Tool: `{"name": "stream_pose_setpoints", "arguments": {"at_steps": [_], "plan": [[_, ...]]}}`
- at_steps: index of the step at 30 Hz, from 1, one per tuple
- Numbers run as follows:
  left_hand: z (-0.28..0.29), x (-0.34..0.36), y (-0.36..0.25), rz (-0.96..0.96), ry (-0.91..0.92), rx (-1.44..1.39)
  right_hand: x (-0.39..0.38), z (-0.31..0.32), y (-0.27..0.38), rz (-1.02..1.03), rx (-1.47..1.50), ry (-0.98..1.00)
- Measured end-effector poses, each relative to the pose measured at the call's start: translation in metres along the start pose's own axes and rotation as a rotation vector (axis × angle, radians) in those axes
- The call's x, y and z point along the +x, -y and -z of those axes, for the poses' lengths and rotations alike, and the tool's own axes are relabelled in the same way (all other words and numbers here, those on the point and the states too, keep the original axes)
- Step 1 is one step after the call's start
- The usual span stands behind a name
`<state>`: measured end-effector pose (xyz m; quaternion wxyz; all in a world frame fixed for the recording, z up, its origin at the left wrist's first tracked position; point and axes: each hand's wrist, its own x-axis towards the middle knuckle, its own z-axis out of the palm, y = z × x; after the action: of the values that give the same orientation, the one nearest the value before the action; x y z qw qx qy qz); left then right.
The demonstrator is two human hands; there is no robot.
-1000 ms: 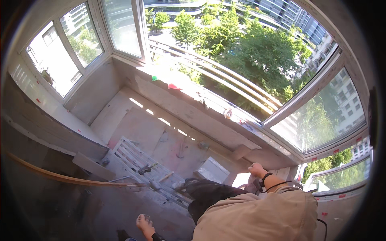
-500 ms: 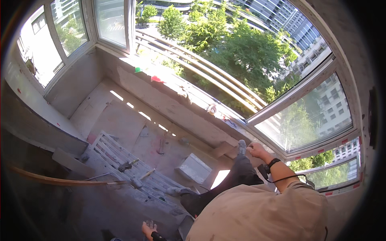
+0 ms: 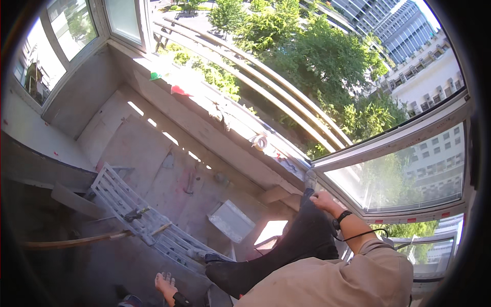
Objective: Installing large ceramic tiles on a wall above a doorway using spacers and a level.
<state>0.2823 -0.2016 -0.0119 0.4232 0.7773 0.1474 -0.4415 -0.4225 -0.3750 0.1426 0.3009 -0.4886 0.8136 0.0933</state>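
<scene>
The person wears a loose tan shirt [image 3: 327, 284], softly creased across the back and shoulder, with a wide sleeve [image 3: 376, 250] that leaves the right forearm bare. The trousers [image 3: 307, 230] are plain and near-black, and the shoe or sock [image 3: 310, 178] at the end of one leg looks grey. Behind the ungloved right hand [image 3: 323, 200] sits a black wristband [image 3: 343, 217] with a small dark rounded unit, and a thin black cable [image 3: 363, 234] curves by the forearm. Black strapping [image 3: 180, 300] also circles the wrist of the bare left hand [image 3: 164, 284]
</scene>
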Motion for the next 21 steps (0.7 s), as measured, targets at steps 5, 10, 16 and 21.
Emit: {"name": "stream_pose_setpoints", "arguments": {"at_steps": [5,10,16,21], "plan": [[-0.028,-0.083,0.055,0.187,0.078,0.077,0.137,-0.059,-0.018,0.029,0.110,-0.095],[-0.084,-0.095,0.101,0.159,0.113,0.219,0.254,-0.103,-0.032,-0.066,0.085,-0.102],[-0.055,-0.057,0.165,0.201,-0.024,0.306,0.342,-0.148,-0.022,-0.120,-0.068,-0.222],[-0.031,-0.078,0.178,0.257,-0.216,0.384,0.399,-0.180,-0.038,-0.300,-0.102,-0.322]]}}
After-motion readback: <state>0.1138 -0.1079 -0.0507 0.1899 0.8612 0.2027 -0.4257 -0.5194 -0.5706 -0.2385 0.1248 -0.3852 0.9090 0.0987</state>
